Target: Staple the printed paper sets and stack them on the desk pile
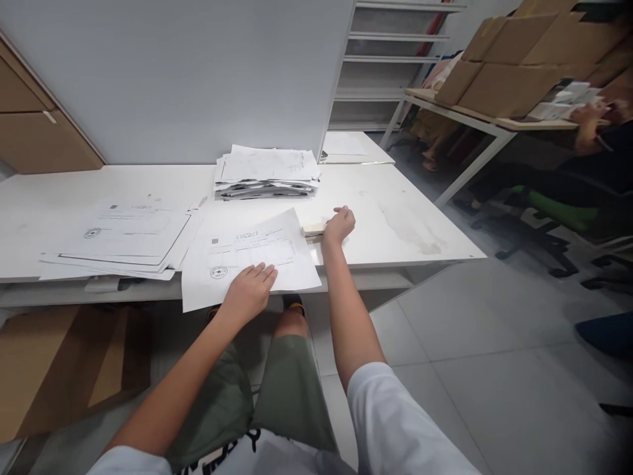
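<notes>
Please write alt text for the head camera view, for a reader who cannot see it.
A seated person's left hand presses flat on a printed sheet overhanging the white table's front edge, while the right hand grips a small pale block beside it. A messy paper stack lies behind and spread sheets lie to the left.

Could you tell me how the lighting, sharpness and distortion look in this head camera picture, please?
Head view: even, soft indoor light with faint shadows; the white table looks bright without harsh glare. The sheet under the left hand is sharp, though its print is too small to read. Wide-angle bending curves the table's edges, and the cardboard boxes and the far right edge are blurred.
</notes>
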{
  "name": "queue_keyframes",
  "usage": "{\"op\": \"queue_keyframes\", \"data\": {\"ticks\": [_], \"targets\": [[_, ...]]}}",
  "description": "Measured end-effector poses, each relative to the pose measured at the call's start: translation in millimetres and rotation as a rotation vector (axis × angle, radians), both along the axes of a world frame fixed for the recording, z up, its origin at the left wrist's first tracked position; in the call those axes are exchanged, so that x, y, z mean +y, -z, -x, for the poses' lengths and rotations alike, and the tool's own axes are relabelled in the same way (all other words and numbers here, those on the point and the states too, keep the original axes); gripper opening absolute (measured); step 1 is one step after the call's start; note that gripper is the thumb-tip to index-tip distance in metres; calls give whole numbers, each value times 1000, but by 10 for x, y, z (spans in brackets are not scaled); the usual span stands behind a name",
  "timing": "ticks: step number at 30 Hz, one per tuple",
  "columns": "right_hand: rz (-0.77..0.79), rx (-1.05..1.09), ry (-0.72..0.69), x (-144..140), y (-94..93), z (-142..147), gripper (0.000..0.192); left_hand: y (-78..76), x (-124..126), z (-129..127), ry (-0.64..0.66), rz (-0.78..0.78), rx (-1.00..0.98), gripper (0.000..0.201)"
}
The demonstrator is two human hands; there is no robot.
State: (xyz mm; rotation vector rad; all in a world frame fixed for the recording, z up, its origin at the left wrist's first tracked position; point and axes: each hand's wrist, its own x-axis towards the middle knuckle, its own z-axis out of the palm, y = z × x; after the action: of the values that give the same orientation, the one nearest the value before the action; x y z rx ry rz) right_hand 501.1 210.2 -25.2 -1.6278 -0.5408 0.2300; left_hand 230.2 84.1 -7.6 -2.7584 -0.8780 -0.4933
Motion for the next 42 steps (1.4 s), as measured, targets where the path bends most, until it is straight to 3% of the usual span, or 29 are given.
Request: {"op": "queue_keyframes", "data": {"ticks": [11,22,30,36,39,42], "targets": [[-110,209,19,-123,-99,65,35,64,-29,13,4,12,-48,48],[-48,-94,-34,-131,-81,114,36,108,-60,-117,7,43,3,51],[199,-247,-266,-192,-113,137,22,126,-121,-192,-56,123,17,50],[608,-491,-477,-7,-337,75,18,167,-137,-232,-81,192,4,53],[515,-496,-627,156,-457,162,35,198,-129,-246,-100,187,4,54],[438,-538,-704,213,-438,338,45,219,-108,-238,-101,183,-17,55]]}}
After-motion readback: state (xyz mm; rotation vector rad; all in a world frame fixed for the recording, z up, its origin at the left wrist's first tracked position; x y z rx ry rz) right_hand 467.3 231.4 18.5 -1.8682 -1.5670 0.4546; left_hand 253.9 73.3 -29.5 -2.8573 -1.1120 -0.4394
